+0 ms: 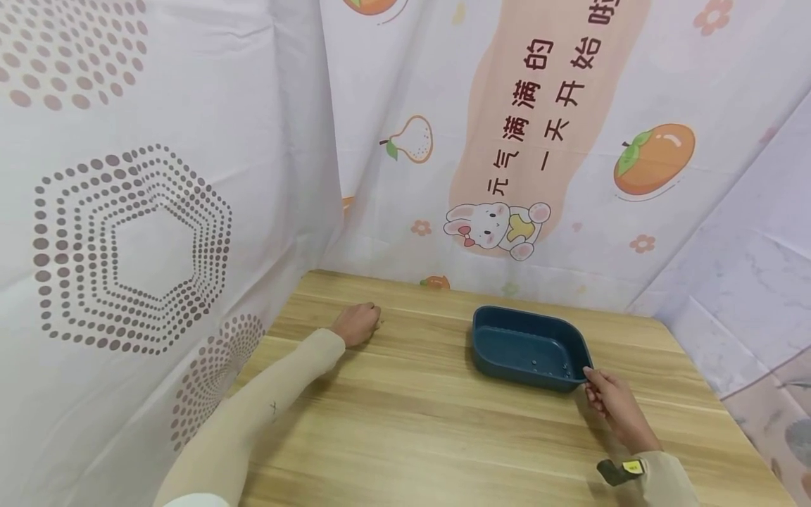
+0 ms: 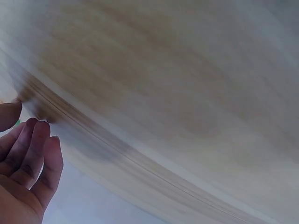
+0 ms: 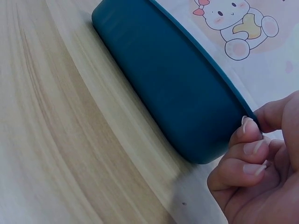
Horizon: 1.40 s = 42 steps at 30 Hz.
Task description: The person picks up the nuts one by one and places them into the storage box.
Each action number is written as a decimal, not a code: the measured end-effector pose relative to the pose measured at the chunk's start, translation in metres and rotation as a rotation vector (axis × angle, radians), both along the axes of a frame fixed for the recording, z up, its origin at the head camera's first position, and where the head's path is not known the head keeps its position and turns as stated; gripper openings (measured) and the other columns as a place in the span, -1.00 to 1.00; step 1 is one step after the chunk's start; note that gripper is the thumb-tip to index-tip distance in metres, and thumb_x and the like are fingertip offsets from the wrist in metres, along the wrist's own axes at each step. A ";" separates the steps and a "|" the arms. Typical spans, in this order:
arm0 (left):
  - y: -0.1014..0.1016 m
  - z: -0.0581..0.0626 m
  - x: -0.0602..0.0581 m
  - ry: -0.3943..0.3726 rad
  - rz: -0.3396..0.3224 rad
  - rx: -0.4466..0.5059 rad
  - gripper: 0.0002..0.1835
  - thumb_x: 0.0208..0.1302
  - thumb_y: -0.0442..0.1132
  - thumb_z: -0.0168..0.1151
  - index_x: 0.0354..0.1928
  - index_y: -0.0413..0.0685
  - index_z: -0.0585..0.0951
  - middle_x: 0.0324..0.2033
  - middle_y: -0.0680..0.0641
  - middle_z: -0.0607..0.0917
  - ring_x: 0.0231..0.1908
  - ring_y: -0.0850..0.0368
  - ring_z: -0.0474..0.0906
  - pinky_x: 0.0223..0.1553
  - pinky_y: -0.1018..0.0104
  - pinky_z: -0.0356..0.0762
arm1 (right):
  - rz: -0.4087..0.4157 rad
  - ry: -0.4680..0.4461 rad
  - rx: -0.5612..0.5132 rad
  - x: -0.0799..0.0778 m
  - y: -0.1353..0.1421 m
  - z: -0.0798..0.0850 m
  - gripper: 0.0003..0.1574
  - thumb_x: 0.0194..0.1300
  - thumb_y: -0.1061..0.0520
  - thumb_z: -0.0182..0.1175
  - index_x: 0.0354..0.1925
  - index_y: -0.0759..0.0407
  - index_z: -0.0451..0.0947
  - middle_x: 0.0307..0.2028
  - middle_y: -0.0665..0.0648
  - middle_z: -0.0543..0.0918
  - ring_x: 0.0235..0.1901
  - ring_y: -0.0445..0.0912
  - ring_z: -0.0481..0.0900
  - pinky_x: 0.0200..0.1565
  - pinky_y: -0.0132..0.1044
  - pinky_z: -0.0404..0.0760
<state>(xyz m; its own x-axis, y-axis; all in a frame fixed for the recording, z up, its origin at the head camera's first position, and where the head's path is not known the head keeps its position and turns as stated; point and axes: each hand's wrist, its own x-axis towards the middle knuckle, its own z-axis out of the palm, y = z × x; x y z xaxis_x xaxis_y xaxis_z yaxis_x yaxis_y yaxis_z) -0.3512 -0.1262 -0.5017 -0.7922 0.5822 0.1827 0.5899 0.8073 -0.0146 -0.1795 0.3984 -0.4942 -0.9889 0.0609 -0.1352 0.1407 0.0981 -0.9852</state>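
A dark blue rectangular plastic basin [image 1: 507, 364] with rounded corners rests on the wooden table, right of the middle. Several tiny dark, shiny pieces [image 1: 566, 371] lie on its floor, too small to name. My right hand [image 1: 616, 405] pinches the rim at the basin's near right corner, thumb on top and curled fingers below. The right wrist view shows this grip against the basin's outer wall [image 3: 177, 84]. Far to the left, my left hand [image 1: 357, 324] is low over the back of the table, its fingers [image 2: 35, 154] loosely bent, with nothing visible between them and the thumb.
The wooden tabletop [image 1: 405, 436] has its back edge against a white curtain [image 1: 380, 232] printed with fruit, a rabbit and writing. Another curtain [image 1: 158, 246] with dot patterns hangs on the left. A dark strap with a yellow label [image 1: 624, 470] is at my right wrist.
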 end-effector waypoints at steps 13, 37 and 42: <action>0.008 0.006 0.002 -0.010 0.017 -0.010 -0.86 0.33 -0.18 0.20 -0.19 -0.10 0.58 -0.35 0.01 0.60 -0.38 0.18 0.57 -0.39 0.39 0.55 | -0.008 -0.012 0.013 -0.001 0.001 -0.001 -0.48 0.45 -0.11 -0.02 -0.42 0.32 0.36 -0.64 -0.02 0.39 -0.72 -0.25 0.25 -0.63 -0.17 0.03; 0.013 0.004 -0.001 0.031 -0.040 -0.073 -0.87 0.32 -0.32 0.13 -0.23 -0.24 0.62 -0.42 -0.04 0.59 -0.49 0.22 0.48 -0.48 0.41 0.51 | -0.008 0.004 0.003 -0.001 0.000 -0.001 -0.49 0.45 -0.09 -0.01 -0.44 0.32 0.36 -0.65 -0.03 0.38 -0.73 -0.26 0.25 -0.64 -0.18 0.02; 0.014 0.001 -0.003 0.036 -0.043 -0.097 -0.86 0.26 -0.31 0.15 -0.25 -0.26 0.60 -0.44 -0.04 0.58 -0.51 0.22 0.47 -0.48 0.43 0.51 | -0.007 0.006 0.004 0.000 0.000 0.000 -0.49 0.45 -0.09 -0.01 -0.44 0.30 0.36 -0.65 -0.03 0.38 -0.73 -0.26 0.25 -0.64 -0.17 0.02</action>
<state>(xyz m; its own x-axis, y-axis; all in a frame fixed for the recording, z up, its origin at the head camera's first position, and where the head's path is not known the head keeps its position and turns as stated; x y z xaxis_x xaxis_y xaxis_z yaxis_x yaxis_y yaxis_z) -0.3539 -0.1117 -0.5005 -0.7604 0.6315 0.1517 0.6213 0.7753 -0.1135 -0.1799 0.3984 -0.4943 -0.9893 0.0685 -0.1291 0.1356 0.1007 -0.9856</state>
